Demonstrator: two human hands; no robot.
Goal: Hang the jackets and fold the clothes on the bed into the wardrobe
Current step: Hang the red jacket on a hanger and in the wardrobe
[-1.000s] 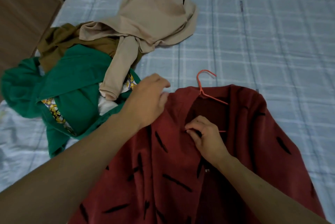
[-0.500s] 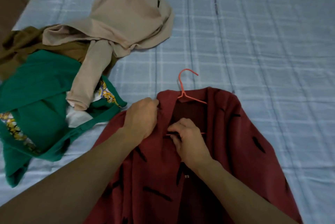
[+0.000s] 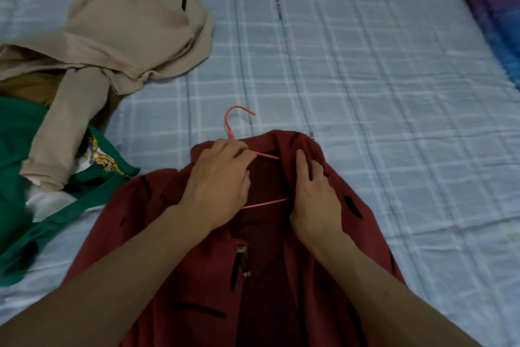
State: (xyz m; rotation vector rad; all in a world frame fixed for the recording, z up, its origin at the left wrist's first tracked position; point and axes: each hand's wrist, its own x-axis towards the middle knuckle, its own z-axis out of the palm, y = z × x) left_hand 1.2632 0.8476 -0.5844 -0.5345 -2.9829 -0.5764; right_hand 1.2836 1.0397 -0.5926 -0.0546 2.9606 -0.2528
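A dark red jacket [image 3: 197, 276] with black dashes lies open on the bed in front of me. An orange wire hanger [image 3: 233, 121] sits inside its neck, hook pointing away from me. My left hand [image 3: 219, 180] grips the jacket's left collar edge over the hanger's shoulder. On the other side my right hand [image 3: 315, 194] holds the right collar edge. A pile at the left holds a beige garment [image 3: 126, 28], a green garment [image 3: 31, 149] with a yellow patterned lining, and a brown one [image 3: 25, 88] underneath.
The bed has a light blue checked sheet [image 3: 365, 93], bare to the right of the jacket. A purple and blue patterned pillow or bundle [image 3: 495, 14] lies at the far right edge.
Both hands have moved up to the collar, left hand onto the hanger's shoulder and right hand across to the right collar edge. The view has shifted right, bringing the purple bundle into sight.
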